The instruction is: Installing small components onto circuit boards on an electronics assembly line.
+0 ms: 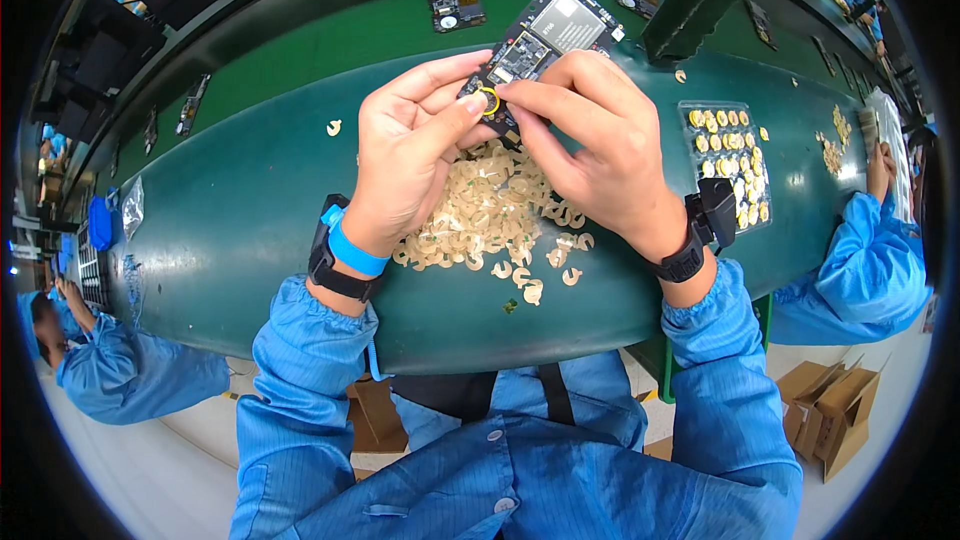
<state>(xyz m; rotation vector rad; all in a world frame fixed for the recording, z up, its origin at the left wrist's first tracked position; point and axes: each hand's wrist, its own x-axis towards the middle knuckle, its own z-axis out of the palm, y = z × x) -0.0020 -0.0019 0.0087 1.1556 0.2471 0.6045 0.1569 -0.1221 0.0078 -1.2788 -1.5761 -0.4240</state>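
Head view: the circuit board (533, 52) slants away and rightward; the left hand (412, 130) grasps its near end, the right hand (608, 135) meets the yellow ring (497, 101) there, pinching or not, I cannot tell.

Dull silver, metal-looking shielding (572, 25) caps a circuit board (508, 60) beside matt, papery C-shaped tabs (480, 202). A smooth green tabletop (270, 190) carries a soft sheen beneath a clear, glossy plastic tray (715, 105). Finely ribbed cloth sleeves (300, 360) crease, a crinkled plastic bag (133, 205) shines, and cartons (812, 405) show matt cardboard.
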